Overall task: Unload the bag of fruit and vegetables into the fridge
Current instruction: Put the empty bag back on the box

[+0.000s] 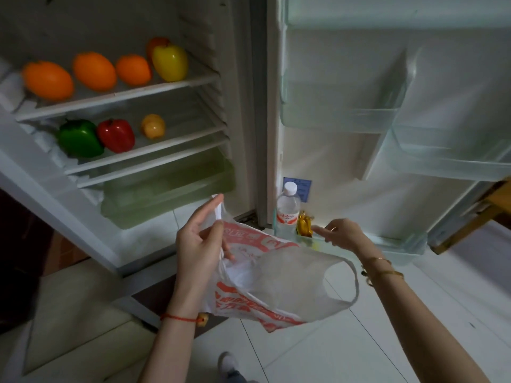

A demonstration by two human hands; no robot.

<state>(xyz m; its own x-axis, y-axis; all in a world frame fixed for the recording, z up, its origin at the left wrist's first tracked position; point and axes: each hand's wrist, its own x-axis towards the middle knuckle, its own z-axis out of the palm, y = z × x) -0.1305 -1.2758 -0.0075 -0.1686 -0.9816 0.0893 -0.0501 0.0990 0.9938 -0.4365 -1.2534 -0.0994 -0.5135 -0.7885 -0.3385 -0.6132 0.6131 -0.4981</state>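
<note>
In front of the open fridge [243, 111], low over the tiled floor, the plastic bag [276, 286] hangs slack and looks close to empty, its left handle pinched in the curled fingers of the left hand [199, 244] while its right handle loop droops free. The right hand [341, 233] holds nothing, fingers loosely extended near the bottle [288, 208] in the lowest door bin. With oranges [94, 71] and peppers [80, 138] already on the shelves, the step to do well is probably a check: spread the mouth with the free hand and feel to the bottom before setting the bag aside.
</note>
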